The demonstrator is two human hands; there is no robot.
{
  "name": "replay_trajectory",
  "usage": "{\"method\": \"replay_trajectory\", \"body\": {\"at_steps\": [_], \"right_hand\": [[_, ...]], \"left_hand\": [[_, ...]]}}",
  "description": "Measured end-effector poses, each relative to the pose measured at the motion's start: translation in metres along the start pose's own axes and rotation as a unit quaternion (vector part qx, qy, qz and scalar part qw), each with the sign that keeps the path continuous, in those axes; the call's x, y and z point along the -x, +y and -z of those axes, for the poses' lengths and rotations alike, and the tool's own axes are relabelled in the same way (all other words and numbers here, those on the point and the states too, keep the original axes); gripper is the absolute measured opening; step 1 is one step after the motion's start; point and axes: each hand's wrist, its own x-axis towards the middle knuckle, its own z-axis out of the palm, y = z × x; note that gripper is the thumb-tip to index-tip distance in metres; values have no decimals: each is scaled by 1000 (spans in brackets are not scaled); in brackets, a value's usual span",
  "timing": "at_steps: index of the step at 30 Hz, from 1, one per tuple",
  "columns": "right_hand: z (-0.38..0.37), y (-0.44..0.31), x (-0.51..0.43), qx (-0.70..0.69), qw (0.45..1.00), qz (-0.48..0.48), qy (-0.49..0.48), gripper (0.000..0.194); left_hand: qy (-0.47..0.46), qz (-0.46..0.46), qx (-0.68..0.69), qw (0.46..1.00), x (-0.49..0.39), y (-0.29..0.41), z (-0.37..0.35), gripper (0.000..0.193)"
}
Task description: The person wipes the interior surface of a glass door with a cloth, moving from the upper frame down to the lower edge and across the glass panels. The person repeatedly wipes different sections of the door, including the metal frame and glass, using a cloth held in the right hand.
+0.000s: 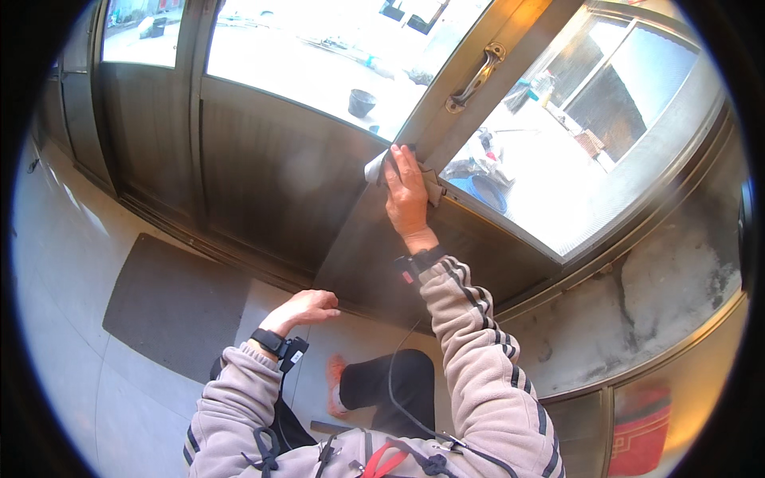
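Note:
My right hand [407, 194] presses a grey cloth [433, 186] flat against the metal door frame, at the lower corner where the upright meets the panel. The cloth shows on both sides of the fingers. Up and to the right of that hand, a metal pull handle [477, 77] is fixed to the door's upright. My left hand [309, 306] hangs lower and to the left, in front of the door's base, its fingers loosely curled with nothing seen in them. Both wrists wear black straps with small devices.
A dark mat [173, 305] lies on the tiled floor at left. Glass panes show a black bucket [361, 103] and a blue tub [478, 191] outside. A cable [392, 382] runs past my legs. A stained wall [621, 310] and a red item [639, 427] stand at right.

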Motion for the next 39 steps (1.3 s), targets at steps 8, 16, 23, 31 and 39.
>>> {"method": "replay_trajectory", "body": {"at_steps": [8,16,23,31,39], "right_hand": [[49,55,-72,23,993,27,115,35],[81,78,-143,102,985,-18,137,55],[76,81,-129,72,990,1,118,46],[136,135,-255,67,939,-160,296,25],[101,141,-227,160,963,-11,215,34]], "left_hand": [[-22,37,-10,999,2,2,5,39],[-35,57,-35,997,7,0,5,42],[-48,35,-49,997,6,6,9,45],[-44,49,-51,997,1,2,4,43],[-45,45,-57,996,-1,-12,-4,45]]}}
